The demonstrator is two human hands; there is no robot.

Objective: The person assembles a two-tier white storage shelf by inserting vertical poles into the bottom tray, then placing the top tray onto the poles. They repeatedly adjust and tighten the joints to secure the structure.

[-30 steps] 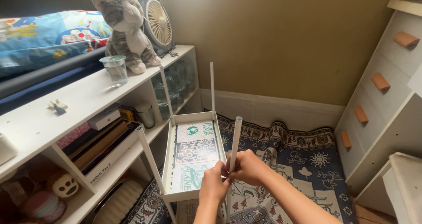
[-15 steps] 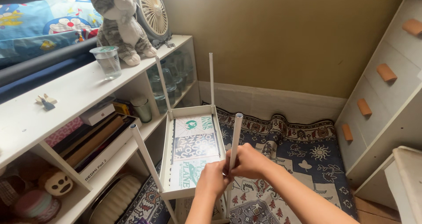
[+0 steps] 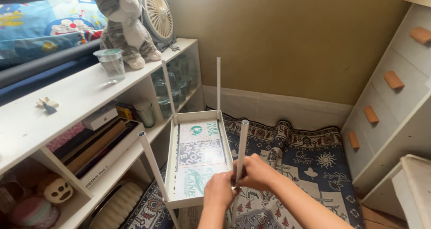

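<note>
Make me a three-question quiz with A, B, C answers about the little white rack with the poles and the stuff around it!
1. Where does the toy cat sit?
A. on top of the white shelf unit
B. on the rug
C. inside the rack

2. How many white poles stick up from the rack?
A. two
B. four
C. six

3. What are the two hands doing?
A. resting on the rug
B. holding the plastic cup
C. both gripping one pole

Answers: 1 A, the cat sits on the shelf top beside the plastic cup and the fan. 2 B, one pole rises at each corner. 3 C, the left hand and right hand close around the near right pole.
</note>
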